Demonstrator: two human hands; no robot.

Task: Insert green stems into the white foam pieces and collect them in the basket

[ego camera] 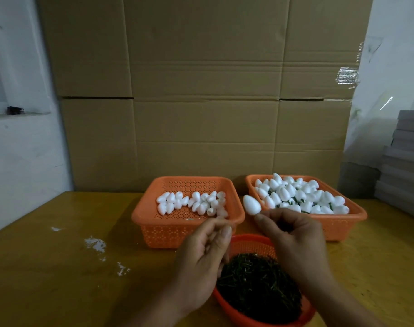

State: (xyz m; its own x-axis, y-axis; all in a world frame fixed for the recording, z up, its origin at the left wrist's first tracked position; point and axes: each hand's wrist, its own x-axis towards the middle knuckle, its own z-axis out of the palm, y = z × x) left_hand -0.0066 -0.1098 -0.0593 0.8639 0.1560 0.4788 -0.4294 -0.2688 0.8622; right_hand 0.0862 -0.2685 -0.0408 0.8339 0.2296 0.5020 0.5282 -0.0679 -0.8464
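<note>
Pinching a smooth, egg-shaped white foam piece (252, 204) at its narrow base, the right hand (295, 234) lifts it between the two square baskets, its thumb and fingers curled in a tight grip; whether a stem is already in the piece cannot be told. The left hand (201, 253) hovers just beside it with fingers curled inward, something pale showing inside the curl, though what that grip holds is too blurred to tell.

On the glossy yellow-brown bench (59, 267) stand three orange plastic containers with perforated, lattice-like walls. The left basket (189, 230), square with rounded corners, holds a thin single layer of plain foam pieces (191, 202). The right basket (340, 226), of the same shape, is heaped with foam pieces on stems (300, 195), thin green stalks showing between the white bodies. Nearest the person sits a round orange bowl (248, 243) filled with a dark, bristly tangle of short green stems (257, 286).

White crumbs of foam (95, 244) are scattered on the bench to the left. Behind the baskets rises a wall of creased brown cardboard (201, 90), and a stack of flat grey boards (404, 161) stands at the right edge.
</note>
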